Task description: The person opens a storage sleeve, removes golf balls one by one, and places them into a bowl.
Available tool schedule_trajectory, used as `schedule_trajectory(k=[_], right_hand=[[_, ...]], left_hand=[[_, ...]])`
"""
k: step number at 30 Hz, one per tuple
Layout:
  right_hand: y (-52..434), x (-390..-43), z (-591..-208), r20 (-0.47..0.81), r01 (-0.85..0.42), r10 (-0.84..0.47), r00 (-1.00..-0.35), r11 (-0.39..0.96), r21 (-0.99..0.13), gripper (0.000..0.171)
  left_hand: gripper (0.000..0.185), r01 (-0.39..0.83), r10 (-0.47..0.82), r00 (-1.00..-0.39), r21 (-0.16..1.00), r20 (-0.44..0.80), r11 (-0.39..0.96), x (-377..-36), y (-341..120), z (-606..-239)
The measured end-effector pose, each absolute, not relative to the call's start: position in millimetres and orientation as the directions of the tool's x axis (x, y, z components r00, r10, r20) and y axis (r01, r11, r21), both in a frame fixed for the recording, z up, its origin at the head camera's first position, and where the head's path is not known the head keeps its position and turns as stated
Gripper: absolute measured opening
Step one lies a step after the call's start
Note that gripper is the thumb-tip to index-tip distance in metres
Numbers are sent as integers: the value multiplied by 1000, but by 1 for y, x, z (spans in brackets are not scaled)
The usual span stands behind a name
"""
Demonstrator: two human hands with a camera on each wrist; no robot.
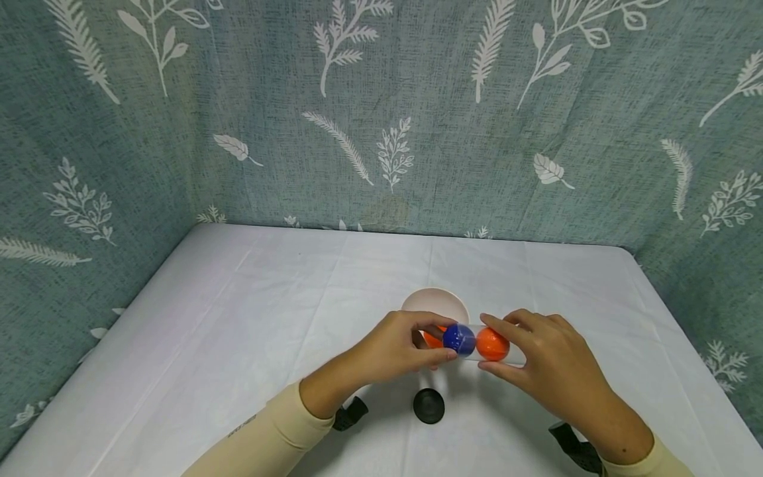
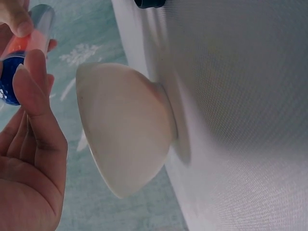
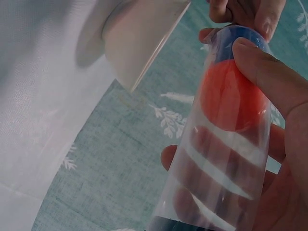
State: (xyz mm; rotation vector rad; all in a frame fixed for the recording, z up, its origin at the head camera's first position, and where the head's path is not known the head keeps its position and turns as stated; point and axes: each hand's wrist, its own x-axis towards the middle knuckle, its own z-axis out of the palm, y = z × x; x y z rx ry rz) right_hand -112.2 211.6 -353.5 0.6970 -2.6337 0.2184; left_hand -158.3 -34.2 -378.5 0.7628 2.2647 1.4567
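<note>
The right hand (image 1: 545, 354) grips a clear tube (image 3: 226, 161), orange ball (image 1: 493, 344) inside; the left hand (image 1: 401, 346) pinches a blue ball (image 1: 459, 340) at its end. A bowl (image 1: 434, 301), partly hidden in the head view, shows unobstructed from the left wrist.

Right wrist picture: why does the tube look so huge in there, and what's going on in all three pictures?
The tube looks huge because that camera is close to it! There's no robot, just a person's two bare hands. One camera, on the head, looks down; the other two sit on the wrists.

The right hand grips a clear tube with an orange ball inside. The left hand holds a blue ball with its fingers at the tube's end. Something orange peeks out behind that hand; I can't tell where it rests.

On the white surface stand a pale bowl and, nearer the person, a round black thing.
</note>
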Motion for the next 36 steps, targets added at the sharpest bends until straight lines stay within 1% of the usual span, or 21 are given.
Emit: schedule_trajectory(k=[7,14,20,28,36], right_hand=[[215,-113,-354,437,-518,-448,-780,854,-50,67],[215,-114,-352,437,-515,-443,-783,855,-56,67],[215,-114,-352,418,-501,-432,-799,863,-66,66],[215,-115,-352,414,-494,-424,-806,866,-73,65],[216,-115,-353,407,-488,-418,-812,869,-79,64]], left_hand=[[42,264,600,-800,907,16,328,-158,-34,-378],[42,304,593,-804,888,44,346,-158,-36,-375],[39,320,577,-815,873,54,369,-157,-37,-372],[36,302,557,-829,882,56,361,-159,-42,-372],[38,280,513,-857,877,46,390,-167,-46,-374]])
